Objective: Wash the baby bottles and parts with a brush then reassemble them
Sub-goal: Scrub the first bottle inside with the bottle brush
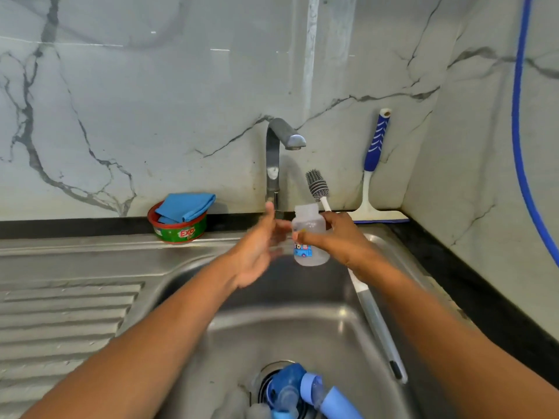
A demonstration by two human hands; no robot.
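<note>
Over the steel sink (pixel 302 322), the right hand (pixel 338 237) has its grip closed round a small clear baby bottle (pixel 308 225) with a blue cartoon print, held upright with its open neck on top, just below and to the right of the faucet (pixel 273 158). A bottle brush (pixel 317 186) rises behind the bottle with its grey bristle head up. Its long handle passes under the same hand and slants down over the basin, though the fingers around it are hidden. The left hand (pixel 260 249) is blurred, its grip open with fingers extended beside the bottle and near the faucet's base, holding nothing. At the drain lie the blue bottle parts (pixel 287 388), a collar and caps with clear teats, bunched together. On the counter (pixel 472 285) behind the ribbed drainboard (pixel 60 313) stands a green Exo tub (pixel 178 232) with a folded blue cloth (pixel 187 205) on top. A blue-handled squeegee (pixel 373 164) leans in the marble corner, and a blue hose (pixel 518 131) hangs down the right wall.
</note>
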